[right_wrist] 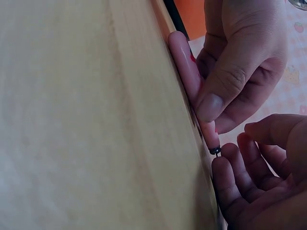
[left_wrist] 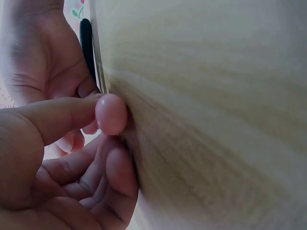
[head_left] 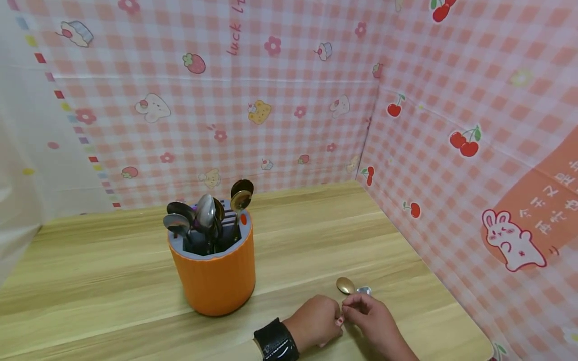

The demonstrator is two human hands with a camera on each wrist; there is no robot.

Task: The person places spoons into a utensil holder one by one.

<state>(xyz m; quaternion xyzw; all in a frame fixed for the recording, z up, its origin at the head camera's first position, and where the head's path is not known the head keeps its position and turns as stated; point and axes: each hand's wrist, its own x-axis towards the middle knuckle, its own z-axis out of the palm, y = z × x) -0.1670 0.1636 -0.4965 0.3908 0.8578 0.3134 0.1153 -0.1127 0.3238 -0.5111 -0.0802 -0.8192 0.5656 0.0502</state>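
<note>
My left hand (head_left: 316, 321), with a black band (head_left: 276, 341) round its wrist, pinches a pink utensil handle with red marks (right_wrist: 184, 64) low over the table. The handle's rounded end (left_wrist: 111, 115) pokes out of that grip; its other end narrows to a black ring (right_wrist: 215, 150) and a thin metal neck. My right hand (head_left: 377, 321) is close beside, its bent fingers (right_wrist: 225, 172) at the neck and its thumb side apart from it. A gold spoon bowl (head_left: 345, 286) and a silver spoon bowl (head_left: 364, 290) lie just beyond; whether the silver one belongs to the pink handle is hidden.
An orange cutlery holder (head_left: 217, 286) with a grey slotted top stands left of my hands, several spoons (head_left: 205, 211) upright in it, bowls up. Checked pink cloth (head_left: 280, 100) walls the wooden table (head_left: 307, 235) at the back and right. The table's rounded corner is at right.
</note>
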